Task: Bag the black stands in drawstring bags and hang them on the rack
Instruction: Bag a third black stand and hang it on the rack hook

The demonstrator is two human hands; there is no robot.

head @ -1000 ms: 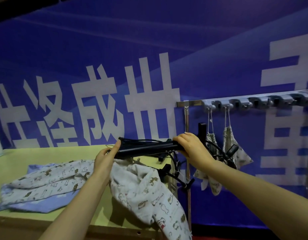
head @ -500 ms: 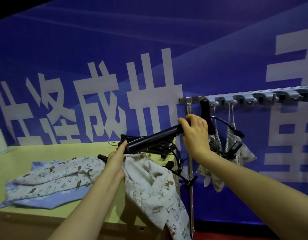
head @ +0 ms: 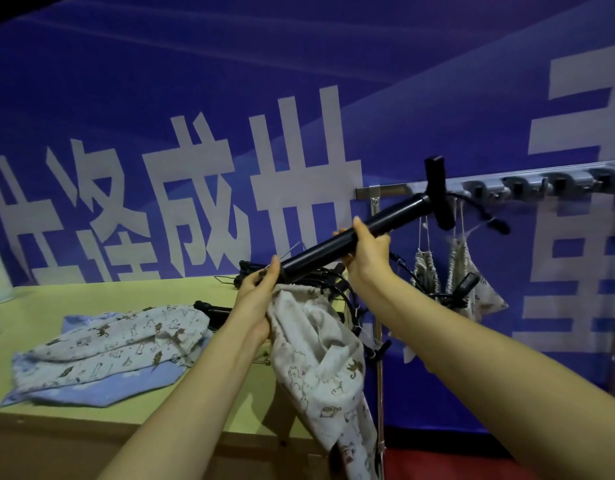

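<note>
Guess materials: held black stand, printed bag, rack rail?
Black stand: matte black tube, painted metal or plastic, can't tell; dull even sheen.
Printed bag: soft woven cloth, probably cotton; limp folds, fuzzy hem.
Rack rail: bare metal, likely steel or aluminium; silvery glint.

The yellow-green table point(head: 91, 296) carries printed drawstring bags point(head: 126, 341) over blue cloth point(head: 102, 393), beside black stands point(head: 212, 308).

A black stand point(head: 320, 249), a tube with a crossbar head, slants up to the right. Its lower end is at the mouth of a printed drawstring bag point(head: 313, 344) that droops over the surface's point(head: 57, 299) right edge. Two more bags point(head: 425, 275) hang by cords from the rack point(head: 389, 190).
</note>
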